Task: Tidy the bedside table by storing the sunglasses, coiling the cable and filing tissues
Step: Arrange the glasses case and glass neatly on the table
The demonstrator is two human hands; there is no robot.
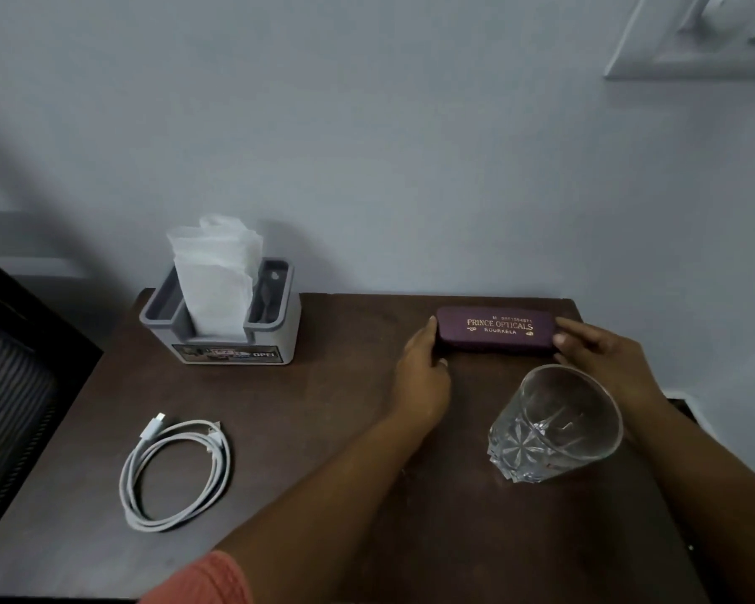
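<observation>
A closed purple glasses case (495, 330) with gold lettering lies near the back right of the brown table (332, 429). My left hand (423, 368) holds its left end and my right hand (602, 355) holds its right end. A white cable (175, 473) lies coiled in a loop at the front left. White tissues (216, 276) stand upright in the middle slot of a grey holder (223, 329) at the back left. No sunglasses are visible outside the case.
A clear cut-glass tumbler (554, 425) stands just in front of the case, between my forearms. A pale wall rises directly behind the table. Dark furniture (14, 385) borders the left side.
</observation>
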